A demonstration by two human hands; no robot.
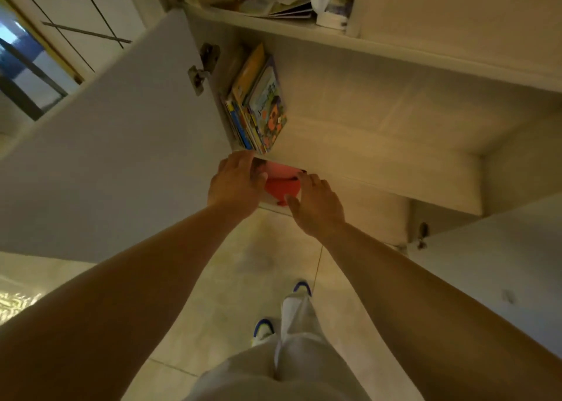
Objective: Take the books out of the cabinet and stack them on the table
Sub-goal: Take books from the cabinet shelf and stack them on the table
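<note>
Several colourful children's books (261,105) stand upright against the left wall of the cabinet's middle shelf (380,154). Below that shelf, a red and pink book (281,184) sits at the front of the lower compartment. My left hand (235,183) grips its left side, fingers curled over the edge. My right hand (316,207) is on its right side, with the thumb at the book's lower corner. Most of the red book is hidden by the shelf and my hands.
The left cabinet door (115,157) stands open beside my left arm, and the right door (501,263) is open at the right. The upper shelf (289,2) holds crumpled papers and thin books. Tiled floor (237,279) and my feet lie below.
</note>
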